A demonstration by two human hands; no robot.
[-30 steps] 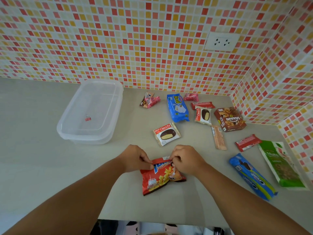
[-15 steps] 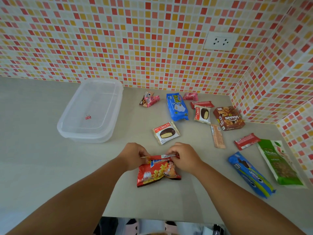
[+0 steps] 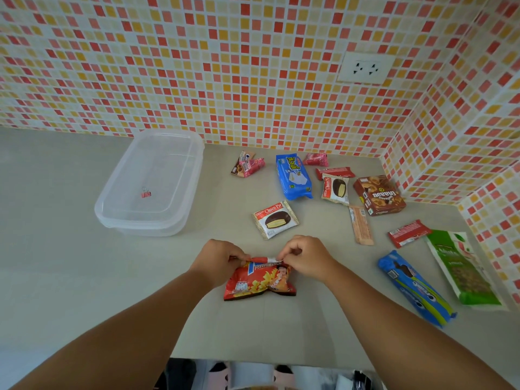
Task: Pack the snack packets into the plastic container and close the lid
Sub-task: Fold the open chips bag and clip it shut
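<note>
Head view: crinkly red snack packet (image 3: 260, 282).

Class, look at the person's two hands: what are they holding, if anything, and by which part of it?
Both the left hand and the right hand pinch the folded top edge of the red potato snack packet, one at each end; the packet's body rests on the counter.

The wall (image 3: 225, 66) is a mosaic of small red, orange, yellow and cream tiles with white grout. The counter (image 3: 70, 277) is plain pale grey. The container (image 3: 180, 220) is clear, with a pink clip (image 3: 146, 194) on it. The chip bag (image 3: 260, 281) is red with yellow. The biscuit pack (image 3: 293, 177) is blue, the box (image 3: 380, 196) brown, and the big packet (image 3: 464, 268) green and white.
</note>
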